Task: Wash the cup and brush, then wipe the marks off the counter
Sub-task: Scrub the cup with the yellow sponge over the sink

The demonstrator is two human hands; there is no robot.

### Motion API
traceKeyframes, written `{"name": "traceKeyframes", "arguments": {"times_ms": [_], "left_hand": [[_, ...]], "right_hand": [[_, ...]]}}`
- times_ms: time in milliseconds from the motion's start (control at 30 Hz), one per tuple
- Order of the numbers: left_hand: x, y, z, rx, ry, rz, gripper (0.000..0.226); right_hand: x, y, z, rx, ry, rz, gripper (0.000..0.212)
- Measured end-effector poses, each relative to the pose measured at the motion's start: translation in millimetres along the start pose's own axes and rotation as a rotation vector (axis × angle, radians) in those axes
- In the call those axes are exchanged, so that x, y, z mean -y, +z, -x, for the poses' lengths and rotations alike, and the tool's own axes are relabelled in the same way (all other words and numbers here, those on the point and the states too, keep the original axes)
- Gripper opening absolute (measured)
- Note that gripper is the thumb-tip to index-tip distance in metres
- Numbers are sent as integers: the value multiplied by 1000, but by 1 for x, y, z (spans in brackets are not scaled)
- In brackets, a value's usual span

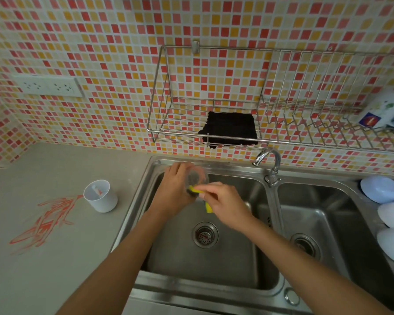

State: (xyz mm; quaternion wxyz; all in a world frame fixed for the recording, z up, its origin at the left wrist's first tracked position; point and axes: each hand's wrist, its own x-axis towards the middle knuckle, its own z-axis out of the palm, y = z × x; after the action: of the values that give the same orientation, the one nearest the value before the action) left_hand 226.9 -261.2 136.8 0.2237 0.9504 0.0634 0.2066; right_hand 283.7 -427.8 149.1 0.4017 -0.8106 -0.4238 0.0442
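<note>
Over the left basin of the steel sink (132, 214), my left hand (173, 189) holds a clear cup (197, 177) tilted on its side. My right hand (225, 203) grips a yellow sponge (198, 190) with a dark scouring side and presses it against the cup's mouth. A white cup (100, 196) stands upright on the grey counter left of the sink, with a brush (97, 190) inside it. Orange-red scribbled marks (46, 221) cover the counter beside and in front of the white cup.
A curved tap (268, 162) stands between the two basins, with no water seen running. On the wall hangs a wire rack (159, 130) holding a black cloth (230, 129). Pale upturned bowls (380, 189) line the sink's right edge. A double socket (48, 86) sits at left.
</note>
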Motion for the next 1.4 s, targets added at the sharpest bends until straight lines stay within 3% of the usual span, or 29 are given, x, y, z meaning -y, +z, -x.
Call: {"name": "traceKeyframes", "arguments": {"times_ms": [100, 200, 300, 367, 433, 500, 567, 633, 700, 767, 833, 933, 1000, 1200, 1400], "left_hand": [[0, -7, -1, 26, 40, 41, 76], [-5, -12, -4, 37, 106, 63, 69], [-10, -18, -8, 35, 156, 81, 67], [-9, -21, -8, 38, 169, 63, 64], [-6, -23, -4, 48, 161, 30, 66], [1, -23, 1, 72, 156, -14, 68], [6, -25, 6, 86, 157, -11, 67], [9, -26, 11, 83, 168, 9, 65], [9, -29, 13, 69, 181, 30, 64], [9, -33, 14, 76, 159, 47, 66], [15, -38, 14, 91, 157, 47, 67], [29, -48, 19, 136, 193, 61, 68], [35, -57, 22, 146, 209, 102, 67], [56, -86, 15, 216, 274, 213, 58], [88, -103, 9, 371, 170, 409, 56]], "right_hand": [[-4, -4, -3, 69, -62, 44, 31], [-16, -14, -12, 74, -350, 496, 40], [-13, -16, -15, 2, -395, 691, 36], [-9, -4, -9, -66, -351, 642, 39], [-2, 11, 2, -109, -212, 349, 38], [13, 20, 9, -99, 60, -25, 32], [17, 23, 10, -72, 172, -152, 29], [16, 18, 8, -10, 32, 17, 30], [6, 12, 1, 35, -232, 382, 37], [2, 11, -4, 21, -332, 593, 41], [11, 21, -2, 10, -285, 545, 43], [27, 44, 9, -1, -34, 83, 36], [34, 47, 7, 12, 68, -63, 33], [41, 49, -15, 77, -308, 537, 33], [71, 84, -18, -150, -294, 674, 23]]}}
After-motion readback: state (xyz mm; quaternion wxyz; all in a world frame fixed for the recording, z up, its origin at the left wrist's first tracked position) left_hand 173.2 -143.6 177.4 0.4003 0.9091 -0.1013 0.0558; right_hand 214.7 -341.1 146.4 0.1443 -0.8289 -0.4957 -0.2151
